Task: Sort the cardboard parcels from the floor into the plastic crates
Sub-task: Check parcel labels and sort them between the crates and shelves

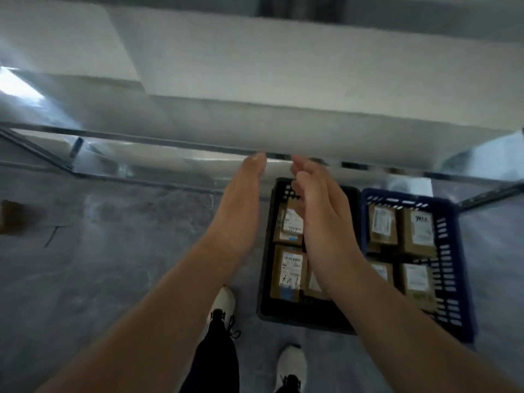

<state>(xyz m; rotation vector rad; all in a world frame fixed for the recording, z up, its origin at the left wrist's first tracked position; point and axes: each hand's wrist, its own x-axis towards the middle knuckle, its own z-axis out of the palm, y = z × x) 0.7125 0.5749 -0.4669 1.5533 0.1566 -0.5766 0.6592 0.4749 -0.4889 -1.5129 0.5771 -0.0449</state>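
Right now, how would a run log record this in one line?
left grip: open, empty | right grip: open, empty | black crate: parcels inside | blue crate: parcels inside | far left: blurred brown item

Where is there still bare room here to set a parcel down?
The grey floor left of the black crate is bare, out to a brown parcel at the far left. The black crate's near end looks free too. The blue crate looks packed with parcels.

Two plastic crates at right: black crate [266, 251], blue crate [453, 251]. Four cardboard parcels [416, 231] in the blue one; three more parcels [289, 268] visible in the black one, perhaps a fourth hidden behind the right hand [320, 211]. One blurred brown box [12, 217] on the floor, far left. Two hands counting the left hand [238, 205].
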